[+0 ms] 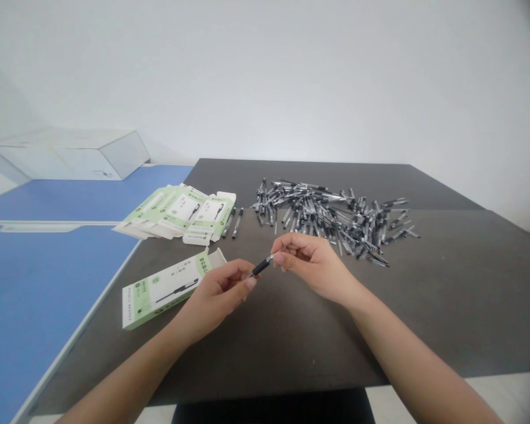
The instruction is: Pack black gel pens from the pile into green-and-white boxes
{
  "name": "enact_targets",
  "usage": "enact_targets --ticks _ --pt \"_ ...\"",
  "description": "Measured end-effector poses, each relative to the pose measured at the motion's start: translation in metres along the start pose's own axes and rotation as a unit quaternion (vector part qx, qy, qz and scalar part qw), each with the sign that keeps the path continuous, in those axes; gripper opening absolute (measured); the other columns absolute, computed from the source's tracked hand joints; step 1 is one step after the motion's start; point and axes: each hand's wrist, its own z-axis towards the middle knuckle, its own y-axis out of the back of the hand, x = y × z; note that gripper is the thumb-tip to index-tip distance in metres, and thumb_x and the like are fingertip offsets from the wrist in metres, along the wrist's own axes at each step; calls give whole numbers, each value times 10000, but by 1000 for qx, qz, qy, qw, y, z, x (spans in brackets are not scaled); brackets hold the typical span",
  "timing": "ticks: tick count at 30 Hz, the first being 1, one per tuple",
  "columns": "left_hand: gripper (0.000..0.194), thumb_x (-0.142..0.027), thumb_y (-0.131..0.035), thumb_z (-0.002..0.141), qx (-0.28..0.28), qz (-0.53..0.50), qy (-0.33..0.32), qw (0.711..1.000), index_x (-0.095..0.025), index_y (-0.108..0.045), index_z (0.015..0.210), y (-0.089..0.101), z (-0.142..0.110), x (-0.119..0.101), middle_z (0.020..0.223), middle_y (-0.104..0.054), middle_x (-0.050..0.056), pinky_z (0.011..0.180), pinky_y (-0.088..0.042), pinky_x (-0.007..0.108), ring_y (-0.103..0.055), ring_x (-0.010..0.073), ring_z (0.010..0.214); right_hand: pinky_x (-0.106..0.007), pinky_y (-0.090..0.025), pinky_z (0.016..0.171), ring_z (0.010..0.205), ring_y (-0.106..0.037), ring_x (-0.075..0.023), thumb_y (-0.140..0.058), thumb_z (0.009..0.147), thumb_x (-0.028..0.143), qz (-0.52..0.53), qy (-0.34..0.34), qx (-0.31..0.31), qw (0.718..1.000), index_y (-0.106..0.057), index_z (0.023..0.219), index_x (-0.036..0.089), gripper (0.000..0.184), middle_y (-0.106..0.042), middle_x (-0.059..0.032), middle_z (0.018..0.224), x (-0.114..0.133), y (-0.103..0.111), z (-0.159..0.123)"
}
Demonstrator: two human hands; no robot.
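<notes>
A pen point(261, 267) with a black grip is held between my two hands above the dark table. My left hand point(223, 291) pinches one end between thumb and fingers. At the tip end, the thumb and fingers of my right hand point(311, 264) close on it. Just left of my left hand lies a green and white pen box point(165, 288), its flap open at the far right end and partly hidden by the hand. Beyond my right hand spreads a large heap of pens point(318, 212).
Several flattened green and white boxes point(172, 209) overlap at the back left. Two pens point(237, 223) lie beside them. A white carton point(75, 153) stands on a blue surface point(35, 277) at the left. The dark table point(446, 294) reaches toward a white wall.
</notes>
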Motion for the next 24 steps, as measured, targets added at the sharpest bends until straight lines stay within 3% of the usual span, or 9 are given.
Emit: enact_targets --ticks 4,9,12,15,19,22,24 --pt "418 -558 -510 953 -10 -52 5 999 -162 -619 873 -1 2 2 602 -457 -61 415 -182 205 -320 46 443 -243 -438 604 632 -531 -111 -718 840 361 22 5 -12 1000 -651 859 180 194 -604 18 677 -4 -6 -1" --pt "351 -467 -774 786 -44 -106 16 993 -173 -603 876 0 3 4 629 -505 -58 444 -242 187 -387 55 501 -259 -432 628 641 -530 -116 -712 841 372 10 19 -46 999 -653 872 193 191 -597 22 690 -7 -13 -4" --pt "404 -549 -717 816 -23 -148 39 988 -178 -596 922 -2 3 2 657 -543 -51 428 -194 188 -355 39 461 -259 -428 621 636 -526 -116 -714 836 364 10 20 -58 998 -652 854 194 181 -592 22 683 -10 -16 -5" --pt "379 -540 -644 881 -45 -127 42 990 -165 -590 863 -2 5 1 656 -593 -33 417 -152 198 -321 24 422 -253 -432 611 626 -527 -113 -714 836 352 24 19 -60 998 -649 850 194 172 -587 25 671 -13 -19 -5" --pt "368 -451 -801 766 -60 -130 41 989 -159 -579 792 4 7 4 653 -594 -38 438 -218 186 -401 31 457 -256 -451 606 615 -537 -115 -718 836 390 31 24 -73 997 -639 852 198 208 -586 26 660 -16 -21 -6" --pt "423 -506 -806 743 -18 -183 55 981 -191 -590 925 7 6 5 745 -637 -28 445 -261 187 -465 51 488 -256 -454 597 615 -543 -117 -724 831 427 28 20 -93 995 -634 842 200 244 -594 22 668 -18 -24 -7" --pt "458 -629 -614 863 53 -192 88 976 -201 -591 1026 5 4 5 786 -691 14 412 -232 203 -437 60 442 -258 -453 601 616 -546 -118 -727 829 441 32 13 -89 995 -631 835 201 258 -602 20 666 -20 -25 -8"
